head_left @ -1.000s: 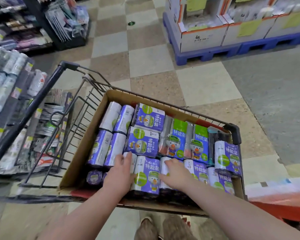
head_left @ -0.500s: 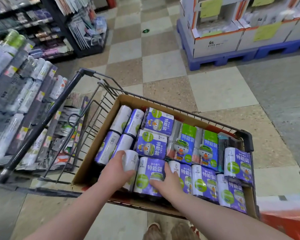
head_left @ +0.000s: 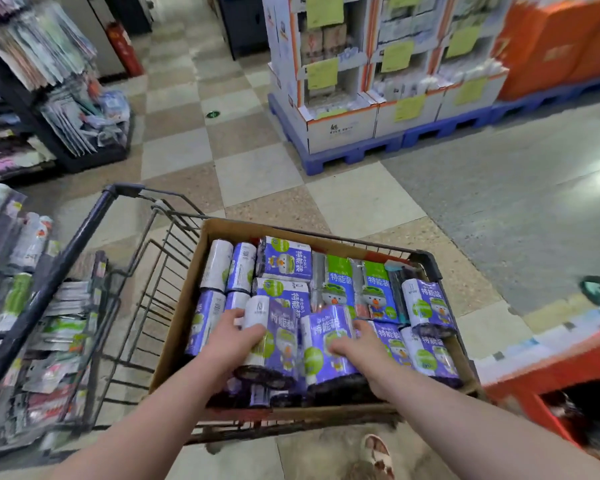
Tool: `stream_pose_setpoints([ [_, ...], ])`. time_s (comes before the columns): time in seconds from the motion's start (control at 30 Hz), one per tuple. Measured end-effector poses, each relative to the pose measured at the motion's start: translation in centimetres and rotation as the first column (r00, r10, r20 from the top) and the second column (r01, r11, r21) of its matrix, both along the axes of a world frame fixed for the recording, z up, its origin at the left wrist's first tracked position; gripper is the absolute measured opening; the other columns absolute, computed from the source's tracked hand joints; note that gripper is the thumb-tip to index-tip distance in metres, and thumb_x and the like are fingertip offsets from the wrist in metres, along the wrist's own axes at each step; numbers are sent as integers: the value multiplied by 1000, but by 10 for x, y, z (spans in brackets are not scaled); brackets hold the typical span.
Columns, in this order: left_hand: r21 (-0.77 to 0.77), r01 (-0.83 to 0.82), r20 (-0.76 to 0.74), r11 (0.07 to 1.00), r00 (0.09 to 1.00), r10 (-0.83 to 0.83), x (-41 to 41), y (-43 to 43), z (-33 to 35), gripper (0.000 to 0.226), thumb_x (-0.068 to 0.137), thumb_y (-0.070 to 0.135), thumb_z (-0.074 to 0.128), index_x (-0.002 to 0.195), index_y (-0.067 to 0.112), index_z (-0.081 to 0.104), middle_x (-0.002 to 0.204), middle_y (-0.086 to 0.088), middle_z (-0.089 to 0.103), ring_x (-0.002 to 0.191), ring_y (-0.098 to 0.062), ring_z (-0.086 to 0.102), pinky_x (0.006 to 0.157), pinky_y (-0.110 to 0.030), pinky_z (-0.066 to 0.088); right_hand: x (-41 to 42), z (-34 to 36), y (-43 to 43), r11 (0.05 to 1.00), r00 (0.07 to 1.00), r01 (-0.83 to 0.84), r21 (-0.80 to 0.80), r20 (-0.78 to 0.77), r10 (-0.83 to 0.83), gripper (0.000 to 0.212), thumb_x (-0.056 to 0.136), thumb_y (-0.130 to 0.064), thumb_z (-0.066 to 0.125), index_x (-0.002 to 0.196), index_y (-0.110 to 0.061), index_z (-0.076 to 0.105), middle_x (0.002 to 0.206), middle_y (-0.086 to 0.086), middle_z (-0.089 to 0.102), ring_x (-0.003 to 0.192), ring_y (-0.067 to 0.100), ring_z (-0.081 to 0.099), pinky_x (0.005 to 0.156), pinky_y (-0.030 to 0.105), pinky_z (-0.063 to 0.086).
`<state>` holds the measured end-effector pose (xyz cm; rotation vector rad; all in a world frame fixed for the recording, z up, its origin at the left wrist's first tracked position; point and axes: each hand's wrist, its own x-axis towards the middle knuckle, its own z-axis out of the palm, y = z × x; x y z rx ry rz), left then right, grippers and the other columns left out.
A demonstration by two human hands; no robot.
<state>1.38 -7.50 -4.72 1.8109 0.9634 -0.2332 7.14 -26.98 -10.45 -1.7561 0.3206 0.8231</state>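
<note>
A cardboard box point(head_left: 184, 306) sits in a wire shopping cart point(head_left: 146, 271) and is packed with several purple and green roll packs. My left hand point(head_left: 234, 341) grips one purple pack point(head_left: 274, 341) by its left side, raised above the others. My right hand point(head_left: 357, 344) grips the neighbouring purple pack point(head_left: 326, 344) by its right side, also raised. Both packs stand side by side at the box's near edge.
A shelf of hanging packets point(head_left: 21, 306) stands close on the left. Display cartons on blue pallets point(head_left: 357, 154) stand ahead on the right. A red crate point(head_left: 551, 375) is at my right. My sandalled foot point(head_left: 378, 452) is below the cart.
Both hands have closed round two purple packs and lifted them up out of the front row of the box. The view has tilted up.
</note>
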Motion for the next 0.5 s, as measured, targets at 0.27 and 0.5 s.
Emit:
stream_pose_setpoints([
  [0.27,-357,184,228,916,968,-106,5,-13,26,57,57,23,55,113,16,61,108,-15,70,92,-33,66,91,-52,51,-34,62,-39,948,934,299,107,172,-314,68,73,-28,68,135,-15,44,108,7,57,89,20,54,76,26,44],
  [0.5,-440,479,298,760,876,-380,1,-92,40,31,92,19,58,122,18,50,106,-9,68,84,-27,68,75,-47,58,-100,102,-113,800,764,587,123,244,-598,22,81,-12,64,103,-10,61,88,12,71,63,23,67,56,30,55],
])
